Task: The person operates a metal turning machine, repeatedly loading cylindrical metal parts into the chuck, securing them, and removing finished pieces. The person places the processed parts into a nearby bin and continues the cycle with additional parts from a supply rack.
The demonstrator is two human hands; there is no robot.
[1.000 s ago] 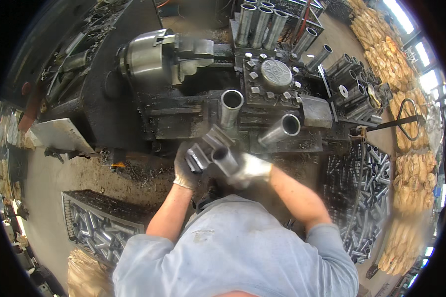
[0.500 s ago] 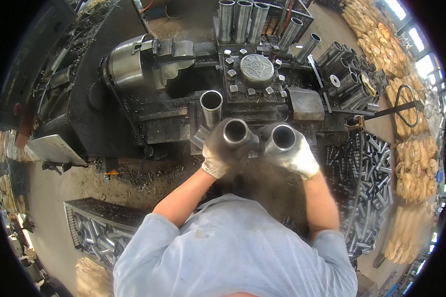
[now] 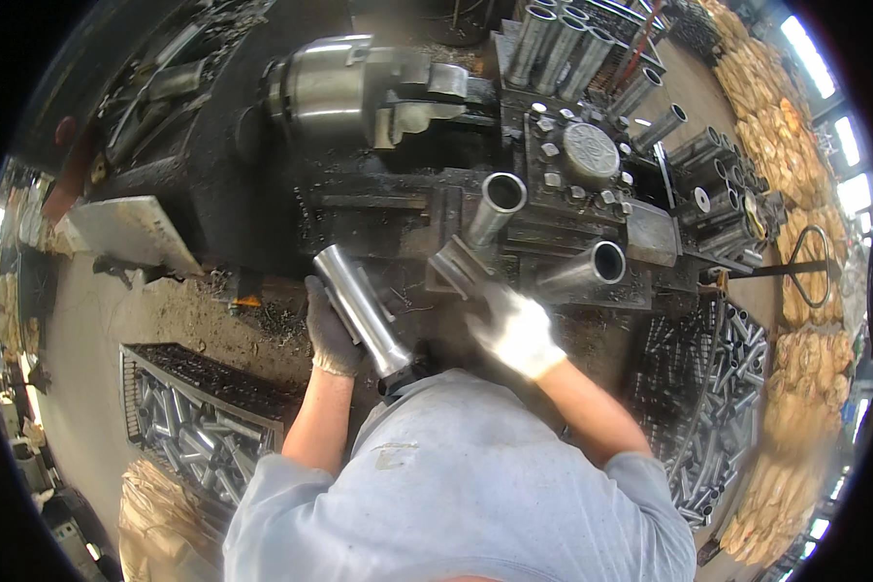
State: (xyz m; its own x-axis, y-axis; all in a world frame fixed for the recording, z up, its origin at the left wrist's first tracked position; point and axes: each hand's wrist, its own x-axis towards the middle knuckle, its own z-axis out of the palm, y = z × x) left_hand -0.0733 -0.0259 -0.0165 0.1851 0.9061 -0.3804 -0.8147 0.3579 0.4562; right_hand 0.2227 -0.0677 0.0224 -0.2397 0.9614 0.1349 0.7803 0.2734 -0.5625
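Observation:
My left hand (image 3: 334,332), in a glove with a dark palm and pale cuff, is closed round a shiny metal tube (image 3: 361,308). The tube slants, its lower end close to my shirt, where a dark piece (image 3: 398,382) shows. My right hand (image 3: 516,335), in a white glove, is smeared by motion. Its fingertips are near a small curved metal piece (image 3: 459,266); whether they touch it I cannot tell. Just beyond my right hand, a second tube (image 3: 574,274) rests tilted on the machine. Another tube (image 3: 496,208) stands behind the curved piece.
A lathe spans the far side, its chuck (image 3: 332,92) at left and bolted tool post (image 3: 590,150) at right. Several tubes (image 3: 558,50) stand behind the post, with more (image 3: 713,179) at the right. Bins of metal pieces (image 3: 199,436) (image 3: 723,407) flank me.
My left hand has moved left and tipped its tube over. The right hand has let go of its tube, left on the machine, and moved left toward the curved piece. The view has shifted.

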